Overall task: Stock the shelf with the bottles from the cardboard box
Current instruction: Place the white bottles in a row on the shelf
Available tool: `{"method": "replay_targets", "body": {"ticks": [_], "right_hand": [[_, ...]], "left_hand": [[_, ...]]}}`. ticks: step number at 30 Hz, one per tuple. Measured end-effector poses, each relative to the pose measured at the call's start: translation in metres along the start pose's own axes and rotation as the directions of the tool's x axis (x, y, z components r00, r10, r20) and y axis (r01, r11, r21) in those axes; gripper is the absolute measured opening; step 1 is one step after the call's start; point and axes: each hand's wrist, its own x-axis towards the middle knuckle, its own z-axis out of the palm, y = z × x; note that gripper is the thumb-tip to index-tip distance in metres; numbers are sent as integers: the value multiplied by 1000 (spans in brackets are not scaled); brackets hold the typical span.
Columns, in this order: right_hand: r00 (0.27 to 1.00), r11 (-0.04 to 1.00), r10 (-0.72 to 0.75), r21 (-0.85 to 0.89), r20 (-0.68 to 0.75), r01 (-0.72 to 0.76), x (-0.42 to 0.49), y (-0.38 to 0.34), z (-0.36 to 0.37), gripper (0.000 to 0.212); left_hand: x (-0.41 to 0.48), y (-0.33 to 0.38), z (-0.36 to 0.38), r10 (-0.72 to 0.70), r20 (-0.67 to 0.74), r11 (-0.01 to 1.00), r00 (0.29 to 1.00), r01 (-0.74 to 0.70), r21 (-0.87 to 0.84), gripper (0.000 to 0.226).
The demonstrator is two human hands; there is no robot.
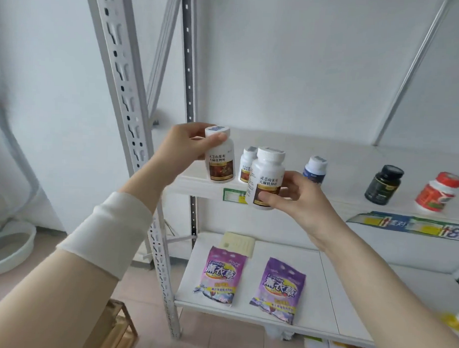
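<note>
My left hand point(181, 148) grips a white bottle point(221, 163) with a brown label near its cap, holding it upright just over the left front corner of the white shelf point(353, 162). My right hand point(298, 197) holds a second, matching white bottle point(266, 180) by its lower body, slightly tilted, in front of the shelf's edge. A third bottle of the same kind point(247, 164) stands on the shelf between and behind the two held ones. Only a corner of the cardboard box point(119, 326) shows at the bottom left, on the floor.
Further right on the shelf stand a blue bottle point(314, 170), a black bottle point(384, 184) and a red bottle point(438, 193). The lower shelf point(349, 295) carries two purple bags point(222, 275) and a pale flat packet point(237, 243). A perforated metal upright point(135, 144) rises at the left.
</note>
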Motion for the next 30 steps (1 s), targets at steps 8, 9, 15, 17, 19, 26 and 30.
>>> {"method": "replay_targets", "body": {"ticks": [8,9,15,17,19,26,30], "right_hand": [[999,997,-51,-65,10,52,109,-22,-33,41],[998,994,-61,-92,10,62,126,-24,-36,42],[1000,974,-8,-225,-1,8,220,-9,-46,42],[999,962,49,-271,1,-47,247,6,-47,45],[994,941,109,-322,-5,-105,270,24,-46,49],[973,912,232,-352,14,-213,324,74,-34,54],[970,903,240,-375,32,-211,345,86,-26,59]], "left_hand": [[132,-14,24,21,49,1000,999,-21,-14,15],[151,-18,26,20,64,1000,998,-18,-24,16],[260,-62,50,-29,176,1000,984,28,7,27],[290,-82,61,-48,197,999,979,45,20,23],[313,-102,71,-79,217,997,973,79,7,22],[363,-156,87,-165,224,986,960,161,36,25],[379,-168,92,-181,251,983,951,174,49,24]]}}
